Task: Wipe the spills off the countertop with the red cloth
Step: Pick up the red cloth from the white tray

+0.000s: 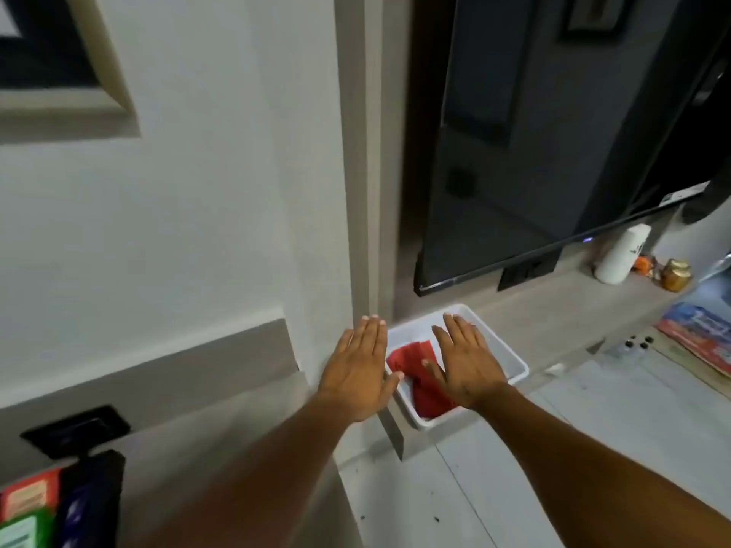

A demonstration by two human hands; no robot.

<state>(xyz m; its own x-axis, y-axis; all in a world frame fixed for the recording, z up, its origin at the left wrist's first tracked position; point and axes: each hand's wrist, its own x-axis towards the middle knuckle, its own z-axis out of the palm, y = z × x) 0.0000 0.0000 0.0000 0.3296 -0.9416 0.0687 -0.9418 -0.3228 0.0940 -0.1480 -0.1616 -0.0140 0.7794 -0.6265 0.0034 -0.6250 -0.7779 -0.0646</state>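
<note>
I hold both hands flat, fingers straight and together, gripping nothing. The cloth (419, 379) lies folded in the bin (510, 359), between my left hand (358, 373) and right hand (466, 363), partly under the right fingers. I judge this the reach; next I must pinch the cloth and lift it to the counter (593, 421).

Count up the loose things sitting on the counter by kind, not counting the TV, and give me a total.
Cloth: 1, the red cloth in the bin.
Bin: 1, the white bin.
Bottle: 1, the white bottle.
Jar: 1, the gold-lidded jar.
Printed packet: 1, the packet at the right edge.
Total: 5. A small orange item by the bottle is too blurred to name.
</note>
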